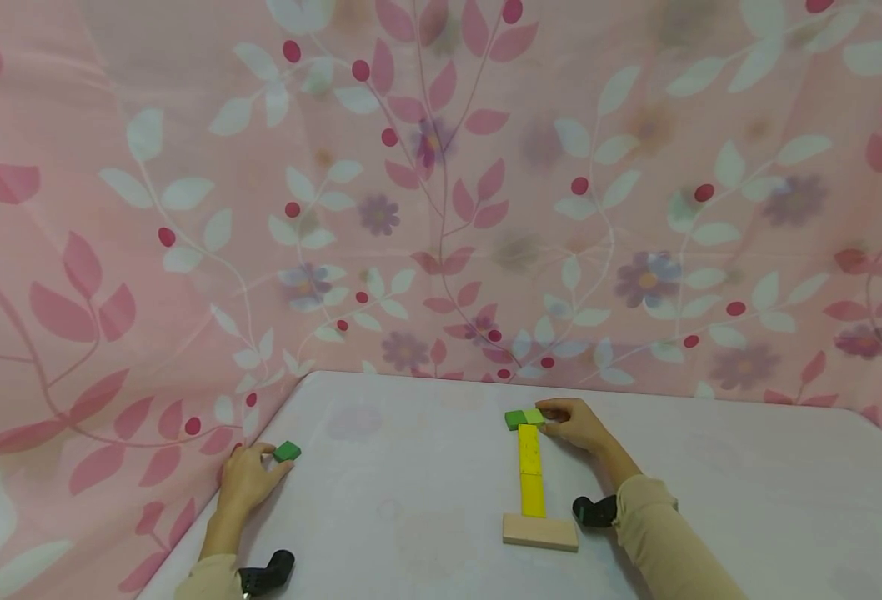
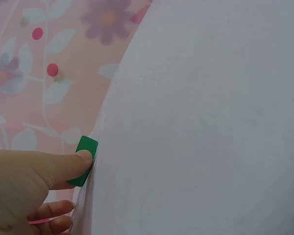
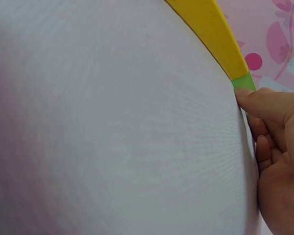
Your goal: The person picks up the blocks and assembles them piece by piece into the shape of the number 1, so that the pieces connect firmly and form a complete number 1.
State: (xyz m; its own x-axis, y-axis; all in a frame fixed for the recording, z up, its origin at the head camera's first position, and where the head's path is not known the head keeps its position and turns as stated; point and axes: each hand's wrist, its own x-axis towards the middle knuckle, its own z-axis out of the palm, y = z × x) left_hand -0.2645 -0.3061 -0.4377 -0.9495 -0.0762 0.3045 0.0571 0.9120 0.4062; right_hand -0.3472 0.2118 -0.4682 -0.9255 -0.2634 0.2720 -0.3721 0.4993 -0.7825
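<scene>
My left hand point(image 1: 244, 479) pinches a small green block point(image 1: 287, 451) between thumb and fingers at the left side of the table. In the left wrist view the thumb presses on the flat face of that green block point(image 2: 89, 144). Further right, my right hand point(image 1: 578, 425) pinches a light green block point(image 1: 533, 416) at its right end. Against its left side lies a darker green block point(image 1: 515, 420). Two yellow blocks point(image 1: 529, 450) run end to end from the light green block toward a plain wooden block point(image 1: 540, 532), which lies crosswise at the near end.
A white cloth covers the table point(image 1: 396, 500). Behind and to the left hangs a pink floral curtain point(image 1: 441, 208). Black camera mounts point(image 1: 597, 512) stick out from both wrists, the right one close beside the wooden block.
</scene>
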